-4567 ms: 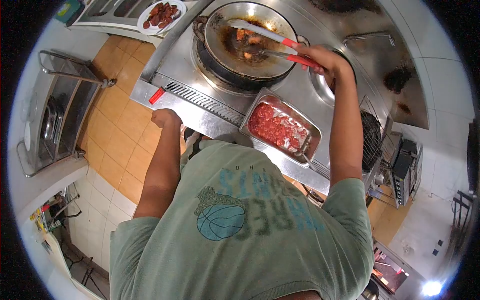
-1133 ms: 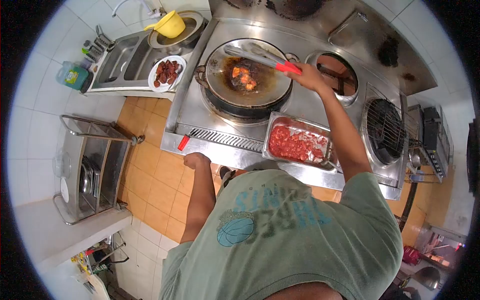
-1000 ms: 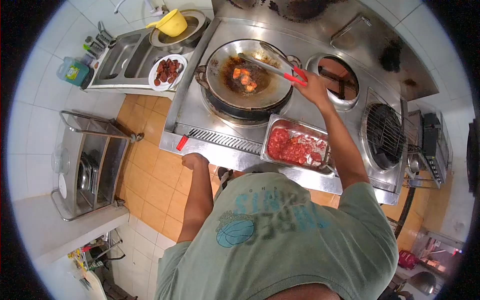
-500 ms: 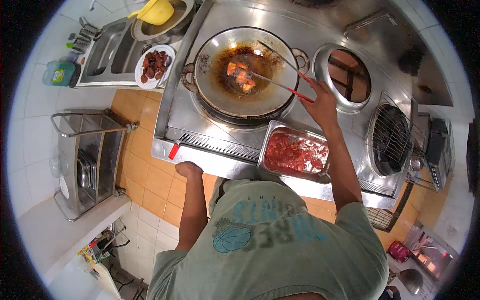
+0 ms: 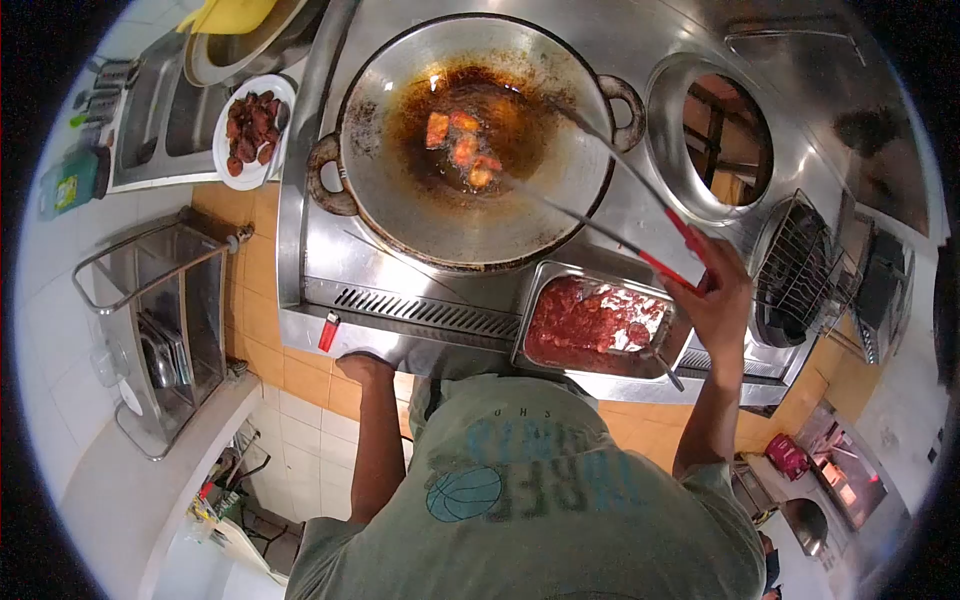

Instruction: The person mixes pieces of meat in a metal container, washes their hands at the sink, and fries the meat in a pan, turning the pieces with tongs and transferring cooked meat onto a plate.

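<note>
My right hand (image 5: pixel 722 290) is closed around the red handles of long metal tongs (image 5: pixel 640 172). The two arms of the tongs are spread apart over the large wok (image 5: pixel 375 200). One tip is down by several orange-red pieces of food (image 5: pixel 463 150) frying in dark oil; the other is farther right, above the wok's inner wall. My left hand (image 5: pixel 365 368) rests by the front edge of the stove, its fingers mostly hidden. Close to it on the ledge lies a red lighter (image 5: pixel 328 332).
A metal tray (image 5: pixel 527 350) of red marinade, with a utensil handle sticking out, sits in front of the wok. At the left, a white plate (image 5: pixel 232 178) holds browned pieces beside the sink (image 5: pixel 140 135). An open burner ring (image 5: pixel 665 150) and a wire grill rack (image 5: pixel 800 255) are rightward.
The view has shifted, so the wok looks larger. My right hand has drawn back toward the lower right with the tongs, whose tips remain over the wok. My left hand stays by the edge.
</note>
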Demonstrator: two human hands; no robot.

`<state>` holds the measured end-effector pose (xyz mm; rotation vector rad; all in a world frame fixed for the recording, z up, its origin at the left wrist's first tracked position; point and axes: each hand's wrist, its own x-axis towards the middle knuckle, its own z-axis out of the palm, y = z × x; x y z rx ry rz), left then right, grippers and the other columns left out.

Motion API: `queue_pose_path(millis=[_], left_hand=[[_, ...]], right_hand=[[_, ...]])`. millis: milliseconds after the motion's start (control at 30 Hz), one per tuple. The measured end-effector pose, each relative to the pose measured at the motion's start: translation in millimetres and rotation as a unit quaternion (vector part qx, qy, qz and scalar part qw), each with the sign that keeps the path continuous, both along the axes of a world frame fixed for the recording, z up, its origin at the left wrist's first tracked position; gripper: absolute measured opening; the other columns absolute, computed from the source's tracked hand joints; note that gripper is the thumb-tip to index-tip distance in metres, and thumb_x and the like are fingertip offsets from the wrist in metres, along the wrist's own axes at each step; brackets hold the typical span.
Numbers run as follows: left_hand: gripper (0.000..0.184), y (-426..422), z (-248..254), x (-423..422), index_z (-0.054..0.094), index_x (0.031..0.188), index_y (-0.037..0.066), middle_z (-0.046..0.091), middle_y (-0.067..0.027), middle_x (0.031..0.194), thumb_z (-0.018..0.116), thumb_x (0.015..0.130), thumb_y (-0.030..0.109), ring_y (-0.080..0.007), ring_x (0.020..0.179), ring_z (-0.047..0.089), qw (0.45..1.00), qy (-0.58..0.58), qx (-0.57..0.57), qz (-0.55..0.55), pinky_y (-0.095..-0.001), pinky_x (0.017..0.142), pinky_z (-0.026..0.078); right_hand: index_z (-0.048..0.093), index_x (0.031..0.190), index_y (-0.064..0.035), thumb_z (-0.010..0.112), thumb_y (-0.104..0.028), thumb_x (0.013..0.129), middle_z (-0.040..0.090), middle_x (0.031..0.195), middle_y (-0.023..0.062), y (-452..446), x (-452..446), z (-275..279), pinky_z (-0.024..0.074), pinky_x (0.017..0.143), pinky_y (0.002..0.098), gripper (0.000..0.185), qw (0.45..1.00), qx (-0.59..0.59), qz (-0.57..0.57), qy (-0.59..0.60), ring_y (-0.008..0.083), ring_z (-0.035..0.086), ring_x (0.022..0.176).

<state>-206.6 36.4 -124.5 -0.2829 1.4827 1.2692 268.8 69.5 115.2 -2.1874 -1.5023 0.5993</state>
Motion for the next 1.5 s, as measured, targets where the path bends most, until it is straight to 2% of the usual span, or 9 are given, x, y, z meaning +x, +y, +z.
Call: queue_pose_path(millis=[67,167,233,400,700,900,1167,1333,1500], left_hand=[[0.055,1.8,3.1,2.2,0.047,0.127,0.013,0.044,-0.0074,0.133,0.042,0.083,0.046,-0.0259,0.121,0.043,1.000,-0.011,-0.002,-0.016,-0.0419,0.095,0.035],[0.057,8.0,5.6,8.2,0.044,0.129,0.013,0.042,-0.0079,0.135,0.039,0.083,0.047,-0.0270,0.122,0.041,0.998,-0.051,0.021,0.019,-0.0440,0.096,0.033],[0.058,8.5,7.1,9.7,0.043,0.130,0.013,0.041,-0.0081,0.136,0.037,0.084,0.048,-0.0278,0.123,0.040,0.997,-0.066,0.024,0.032,-0.0453,0.097,0.032],[0.061,12.2,8.7,14.5,0.039,0.133,0.012,0.037,-0.0088,0.139,0.033,0.085,0.050,-0.0297,0.126,0.037,0.996,-0.075,0.027,0.037,-0.0488,0.100,0.030],[0.067,18.1,16.5,21.4,0.033,0.139,0.012,0.031,-0.0101,0.144,0.024,0.087,0.054,-0.0332,0.130,0.032,0.995,-0.086,0.027,0.037,-0.0549,0.104,0.026],[0.069,17.0,16.7,18.0,0.031,0.140,0.012,0.030,-0.0109,0.145,0.021,0.088,0.055,-0.0348,0.131,0.031,0.996,-0.081,0.041,0.016,-0.0582,0.104,0.024],[0.071,-4.9,-21.9,-7.6,0.029,0.141,0.012,0.029,-0.0119,0.146,0.020,0.087,0.057,-0.0368,0.131,0.030,0.990,-0.106,0.095,0.001,-0.0602,0.104,0.023],[0.074,18.1,13.2,22.3,0.028,0.142,0.012,0.026,-0.0117,0.147,0.019,0.086,0.060,-0.0379,0.132,0.028,0.978,-0.153,0.137,-0.018,-0.0603,0.105,0.022],[0.066,26.6,36.3,41.3,0.026,0.141,0.009,0.028,-0.0115,0.146,0.015,0.090,0.048,-0.0343,0.132,0.029,0.999,-0.027,0.027,-0.007,-0.0519,0.108,0.024]], right_hand=[[0.061,0.116,-0.0076,0.080,-0.005,0.059,0.061,0.098,0.0082,-3.7,-3.3,-0.8,0.0413,0.049,0.0209,0.060,0.999,-0.007,0.011,0.052,0.0086,0.052,0.063],[0.060,0.117,-0.0076,0.079,-0.005,0.059,0.061,0.098,0.0089,-5.7,-15.1,-12.9,0.0425,0.048,0.0221,0.061,0.995,-0.037,0.014,0.088,0.0087,0.051,0.058],[0.060,0.117,-0.0090,0.081,-0.011,0.059,0.061,0.097,0.0097,-6.5,-21.6,-23.0,0.0448,0.050,0.0232,0.061,0.992,-0.070,-0.003,0.101,0.0092,0.054,0.061],[0.062,0.116,-0.0113,0.081,-0.018,0.061,0.063,0.098,0.0063,-5.4,-32.5,-37.9,0.0481,0.052,0.0240,0.059,0.995,-0.088,-0.014,0.052,0.0095,0.056,0.058],[0.065,0.111,-0.0107,0.081,-0.018,0.061,0.065,0.099,0.0053,-14.6,-36.8,-59.2,0.0481,0.049,0.0226,0.052,0.999,-0.027,-0.021,0.038,0.0079,0.054,0.050],[0.064,0.112,-0.0100,0.080,-0.010,0.060,0.064,0.095,0.0077,-16.3,-30.0,-53.6,0.0501,0.049,0.0234,0.054,0.999,-0.021,-0.020,0.027,0.0109,0.060,0.061],[0.062,0.115,-0.0096,0.077,-0.002,0.060,0.061,0.095,0.0090,-11.6,-23.9,-38.3,0.0528,0.051,0.0235,0.057,0.998,-0.007,-0.067,0.001,0.0145,0.061,0.074],[0.061,0.116,-0.0105,0.077,-0.003,0.060,0.060,0.097,0.0090,-7.9,-26.3,-36.6,0.0560,0.056,0.0257,0.059,0.999,0.001,-0.041,-0.001,0.0167,0.063,0.079],[0.059,0.118,-0.0115,0.077,-0.003,0.059,0.060,0.100,0.0094,-7.0,-30.1,-47.9,0.0566,0.057,0.0289,0.063,0.999,0.026,-0.003,-0.047,0.0196,0.063,0.081]])
